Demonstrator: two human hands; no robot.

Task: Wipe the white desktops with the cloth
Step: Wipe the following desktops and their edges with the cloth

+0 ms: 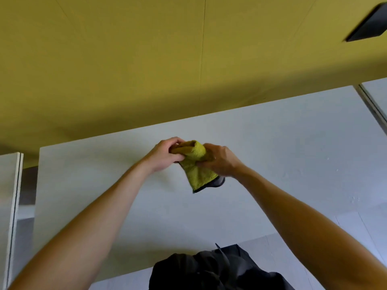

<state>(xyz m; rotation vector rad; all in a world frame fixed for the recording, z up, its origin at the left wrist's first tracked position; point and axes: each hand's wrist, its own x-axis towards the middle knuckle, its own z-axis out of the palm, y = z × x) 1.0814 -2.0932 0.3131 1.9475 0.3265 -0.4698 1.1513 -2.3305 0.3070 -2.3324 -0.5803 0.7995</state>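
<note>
Evidently both hands, left hand [165, 154] & right hand [219, 162], gripped the yellow-green terry cloth [195, 164] above the white laminate desktop [293, 164]; folding it flat w/ a fresh face outward probably suited wiping best.

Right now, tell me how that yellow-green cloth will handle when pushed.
The yellow-green cloth is probably floppy: its free corner droops below the left hand and right hand gripping it. Likely light, bunching small. Its fluffy pile should drag, not slide, on the white desktop.
</note>
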